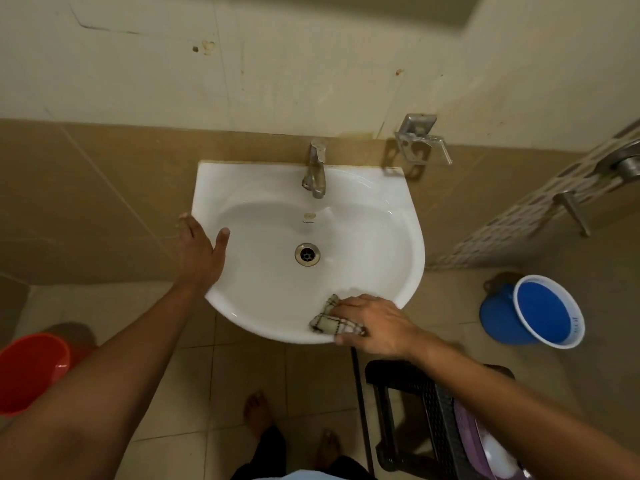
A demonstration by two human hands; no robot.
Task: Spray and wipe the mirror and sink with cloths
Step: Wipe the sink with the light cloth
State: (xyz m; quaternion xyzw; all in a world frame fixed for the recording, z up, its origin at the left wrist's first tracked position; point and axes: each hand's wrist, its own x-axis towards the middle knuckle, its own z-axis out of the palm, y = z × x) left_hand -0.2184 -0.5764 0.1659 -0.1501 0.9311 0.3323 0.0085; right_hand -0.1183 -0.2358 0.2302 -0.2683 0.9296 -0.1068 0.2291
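A white wall-mounted sink (391, 188) fills the middle of the view, with a metal tap (316, 171) at its back and a drain (307, 254) in the bowl. My left hand (199, 249) rests flat on the sink's left rim, thumb inside the bowl, holding nothing. My right hand (372, 323) presses a checked beige cloth (330, 320) against the front right rim of the sink. The mirror is out of view.
A blue bucket (540, 313) stands on the floor at the right, a red bucket (31, 372) at the left. A black stool (426, 410) with a purple item on it sits under my right arm. A metal wall bracket (417, 138) hangs right of the tap.
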